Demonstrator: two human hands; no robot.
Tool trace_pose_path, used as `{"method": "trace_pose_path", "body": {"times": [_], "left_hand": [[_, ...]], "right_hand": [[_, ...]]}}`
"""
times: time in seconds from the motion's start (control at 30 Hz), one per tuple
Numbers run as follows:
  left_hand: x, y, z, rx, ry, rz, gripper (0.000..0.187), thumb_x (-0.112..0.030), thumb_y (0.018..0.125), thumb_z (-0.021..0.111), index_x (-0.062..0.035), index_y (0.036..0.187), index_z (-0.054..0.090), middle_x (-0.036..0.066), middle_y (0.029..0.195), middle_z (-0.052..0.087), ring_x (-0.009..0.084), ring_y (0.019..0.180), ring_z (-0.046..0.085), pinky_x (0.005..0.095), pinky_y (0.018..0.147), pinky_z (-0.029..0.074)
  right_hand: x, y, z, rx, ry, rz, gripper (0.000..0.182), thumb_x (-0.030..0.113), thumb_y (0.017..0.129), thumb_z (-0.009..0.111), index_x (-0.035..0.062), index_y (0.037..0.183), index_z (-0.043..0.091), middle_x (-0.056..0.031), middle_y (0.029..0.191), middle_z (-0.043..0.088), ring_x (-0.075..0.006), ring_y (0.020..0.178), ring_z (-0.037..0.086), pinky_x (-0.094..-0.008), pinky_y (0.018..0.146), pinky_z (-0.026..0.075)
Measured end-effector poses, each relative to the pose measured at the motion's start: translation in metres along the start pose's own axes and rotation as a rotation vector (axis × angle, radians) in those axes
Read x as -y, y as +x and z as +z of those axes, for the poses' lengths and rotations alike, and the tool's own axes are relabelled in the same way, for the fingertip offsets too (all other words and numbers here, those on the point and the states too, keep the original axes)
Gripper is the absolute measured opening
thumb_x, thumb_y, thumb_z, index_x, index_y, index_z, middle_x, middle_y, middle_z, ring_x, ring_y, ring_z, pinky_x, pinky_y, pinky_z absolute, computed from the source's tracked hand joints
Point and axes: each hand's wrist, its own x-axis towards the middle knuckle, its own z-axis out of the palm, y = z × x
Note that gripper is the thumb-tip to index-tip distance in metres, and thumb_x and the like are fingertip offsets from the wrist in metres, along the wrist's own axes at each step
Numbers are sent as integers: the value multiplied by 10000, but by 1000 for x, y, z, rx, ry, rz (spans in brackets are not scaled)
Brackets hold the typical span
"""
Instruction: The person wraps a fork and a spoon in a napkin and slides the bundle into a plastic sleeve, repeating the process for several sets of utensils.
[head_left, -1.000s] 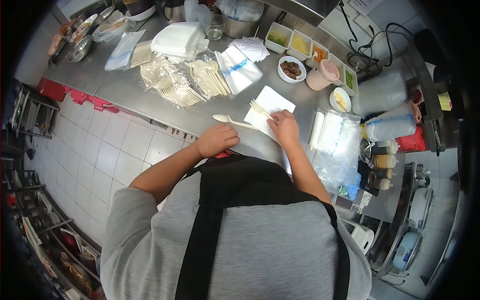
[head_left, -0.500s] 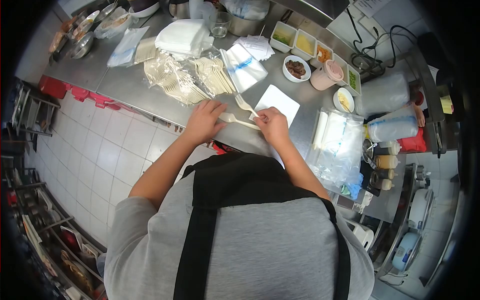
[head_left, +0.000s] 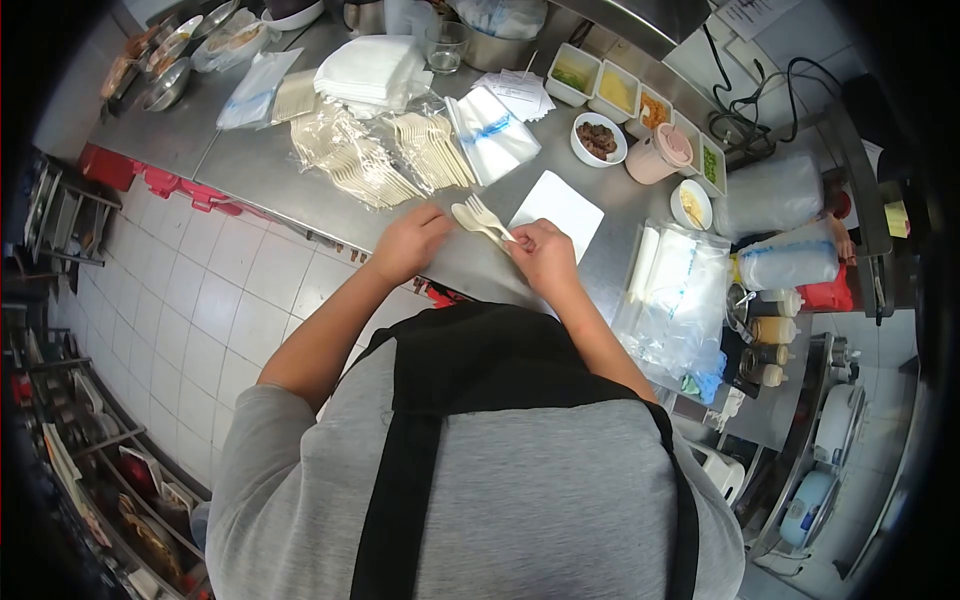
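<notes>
My right hand [head_left: 545, 257] pinches the handles of a cream disposable fork [head_left: 484, 212] and a matching spoon [head_left: 466, 219]. The two lie side by side, heads pointing up and left. Just left of the spoon's bowl is my left hand [head_left: 410, 245], its fingers curled together with nothing seen in them. A white paper napkin [head_left: 562, 205] lies flat on the steel counter, partly behind my right hand. Beyond my left hand are plastic-wrapped piles of disposable forks [head_left: 360, 178] and more cream cutlery [head_left: 432, 150].
Stacked white napkins [head_left: 368, 72] and a blue-marked plastic pack [head_left: 490, 130] lie farther back. To the right stand a bowl of dark food [head_left: 598, 140], a pink container [head_left: 660, 155] and a small bowl [head_left: 691, 205]. Clear plastic bags [head_left: 678, 290] cover the counter's right side.
The spoon has come up beside the fork, and my right hand now grips both. My left hand has let go of the spoon's bowl and its fingers have drawn in.
</notes>
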Motion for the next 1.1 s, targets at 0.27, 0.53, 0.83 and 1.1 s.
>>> {"method": "trace_pose_path", "body": {"times": [0.27, 0.53, 0.83, 1.1], "left_hand": [[-11, -12, -16, -63, 51, -16, 187, -69, 735, 692, -83, 910, 627, 72, 936, 585, 280, 863, 593, 370, 716, 508], [-31, 19, -4, -61, -46, 147, 185, -66, 722, 703, -79, 893, 636, 63, 915, 601, 268, 845, 596, 371, 709, 509], [-37, 73, 62, 424, 22, 350, 153, -121, 759, 655, -84, 906, 640, 63, 911, 608, 255, 934, 568, 354, 808, 479], [-29, 81, 79, 407, 31, 371, 65, -103, 774, 619, -62, 816, 593, 89, 869, 569, 279, 892, 555, 383, 787, 467]], "right_hand": [[1, 10, 23, 70, -106, -70, 139, 150, 708, 722, 46, 790, 680, -125, 795, 611, -317, 729, 618, -412, 672, 507], [-4, 6, 2, -20, -138, -20, 150, 188, 715, 712, 61, 792, 695, -130, 799, 621, -322, 750, 620, -421, 694, 506], [-64, 18, -63, -137, -280, 90, 148, 176, 720, 725, 60, 810, 704, -102, 828, 645, -298, 768, 631, -397, 702, 513], [-65, 17, -55, -120, -290, 48, 261, 267, 740, 747, 77, 914, 708, -86, 937, 643, -296, 916, 611, -403, 766, 508]]}}
